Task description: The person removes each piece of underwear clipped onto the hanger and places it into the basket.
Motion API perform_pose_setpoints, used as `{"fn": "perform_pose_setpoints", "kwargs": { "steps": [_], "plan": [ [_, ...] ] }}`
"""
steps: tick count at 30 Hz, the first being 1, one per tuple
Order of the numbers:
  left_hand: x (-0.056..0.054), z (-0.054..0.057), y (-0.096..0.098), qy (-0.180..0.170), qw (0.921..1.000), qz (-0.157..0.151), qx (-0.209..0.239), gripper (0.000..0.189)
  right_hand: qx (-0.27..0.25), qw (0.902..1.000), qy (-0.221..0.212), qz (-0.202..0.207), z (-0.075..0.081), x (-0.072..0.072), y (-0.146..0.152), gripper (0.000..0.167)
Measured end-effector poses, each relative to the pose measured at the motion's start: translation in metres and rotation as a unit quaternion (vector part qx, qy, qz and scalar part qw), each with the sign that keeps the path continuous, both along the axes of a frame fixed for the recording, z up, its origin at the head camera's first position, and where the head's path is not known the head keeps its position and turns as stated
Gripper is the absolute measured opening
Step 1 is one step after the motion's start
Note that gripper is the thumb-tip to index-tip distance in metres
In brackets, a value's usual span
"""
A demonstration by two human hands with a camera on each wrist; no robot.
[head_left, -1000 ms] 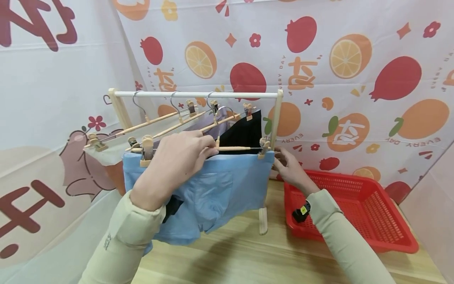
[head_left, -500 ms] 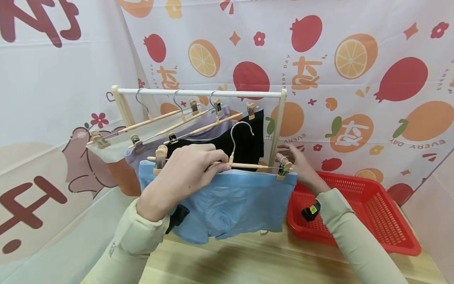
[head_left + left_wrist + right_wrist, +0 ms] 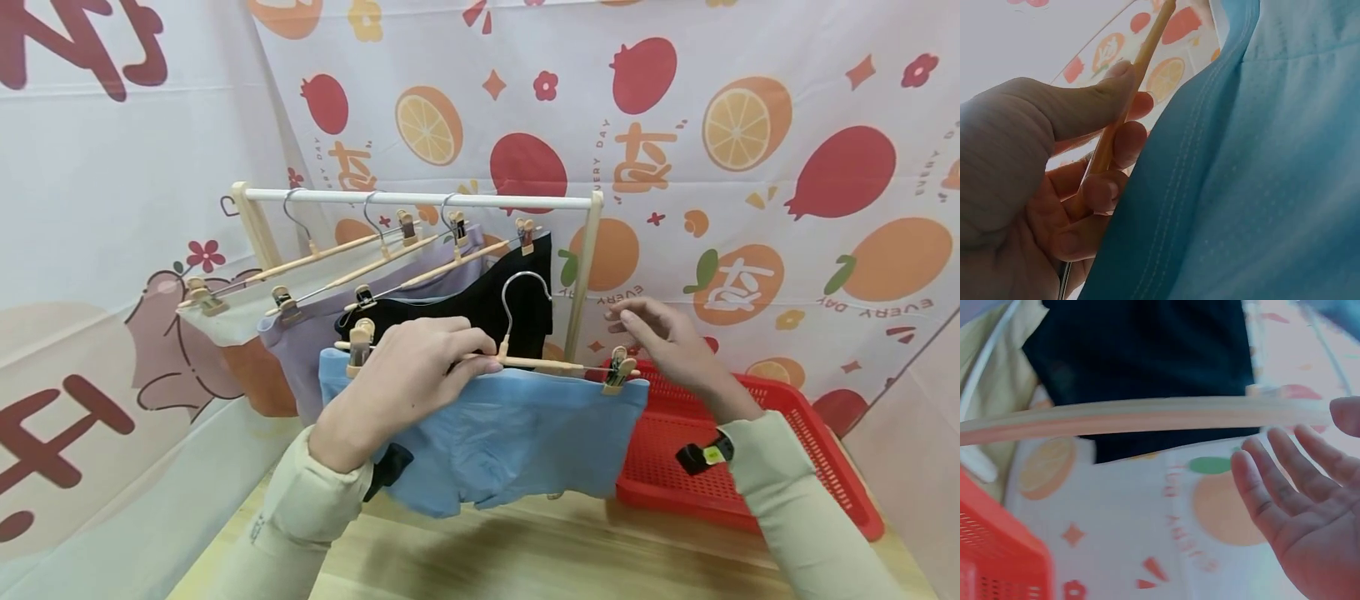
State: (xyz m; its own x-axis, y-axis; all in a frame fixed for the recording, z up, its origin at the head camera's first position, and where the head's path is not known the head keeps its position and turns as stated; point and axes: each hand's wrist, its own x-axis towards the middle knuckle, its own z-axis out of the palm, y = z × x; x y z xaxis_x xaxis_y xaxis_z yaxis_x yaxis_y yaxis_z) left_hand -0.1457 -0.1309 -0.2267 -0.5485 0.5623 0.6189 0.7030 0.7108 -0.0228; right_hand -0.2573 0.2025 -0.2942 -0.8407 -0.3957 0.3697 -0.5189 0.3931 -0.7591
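Left wrist: curled grip [image 3: 1019, 147] round hanger [image 3: 1149, 50]

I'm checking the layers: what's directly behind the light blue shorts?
In the head view, a black garment and, further left, a lavender garment. The light blue shorts and left hand cover the black garment's lower part.

Light-blue shorts [image 3: 540, 433], upright, on a clip hanger [image 3: 543, 364]
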Motion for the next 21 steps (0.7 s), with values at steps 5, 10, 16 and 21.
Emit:
{"fn": "perform_pose_setpoints", "kwargs": {
  "steps": [5,10,16,21],
  "plan": [
    [-0.002,-0.011,0.002,0.004,0.9997,-0.017,0.015,0.008,0.016,0.9994,0.011,0.029,0.016,0.03,0.011,0.031],
    [-0.004,-0.018,0.007,0.003,0.999,-0.034,0.03,0.009,0.044,0.9977,0.028,0.043,0.019,0.059,0.016,0.028],
    [-0.007,-0.024,0.015,0.01,0.9975,-0.053,0.045,0.01,0.064,0.9962,0.054,0.023,0.017,0.078,0.022,0.022],
    [-0.008,-0.031,0.024,0.01,0.9956,-0.075,0.055,0.01,0.067,0.9935,0.092,0.005,0.011,0.092,0.03,0.022]
  ]
}}
